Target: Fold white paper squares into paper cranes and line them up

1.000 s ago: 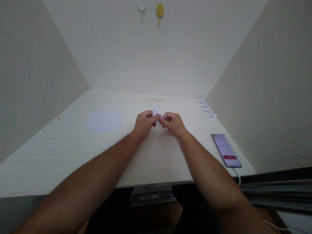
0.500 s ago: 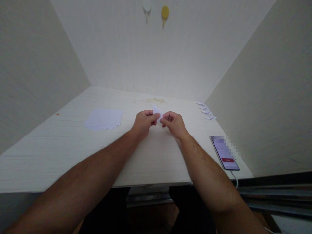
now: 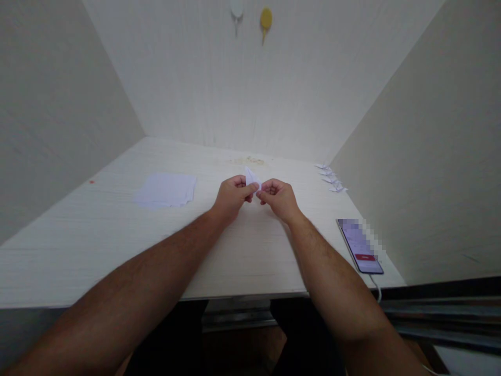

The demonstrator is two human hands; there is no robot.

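Note:
Between my hands, over the middle of the table, is a small folded piece of white paper (image 3: 251, 178) with a pointed tip facing up and away from me. My left hand (image 3: 234, 194) pinches its left side, the thumb lying across the front. The lower right corner is pinched between the thumb and fingers of my right hand (image 3: 278, 197). Both hands are closed and almost touching. Parts of the paper are hidden behind the fingers.
White paper sheets (image 3: 166, 189) lie in a loose stack at the left. Several small folded paper figures (image 3: 332, 179) line the right wall. A phone (image 3: 360, 248) with a cable (image 3: 376, 287) rests near the right front. Two hooks, one yellow (image 3: 266, 19), hang on the back wall.
Hands and folded paper keep nearly the same pose. The view has shifted very slightly; nothing was taken hold of or let go.

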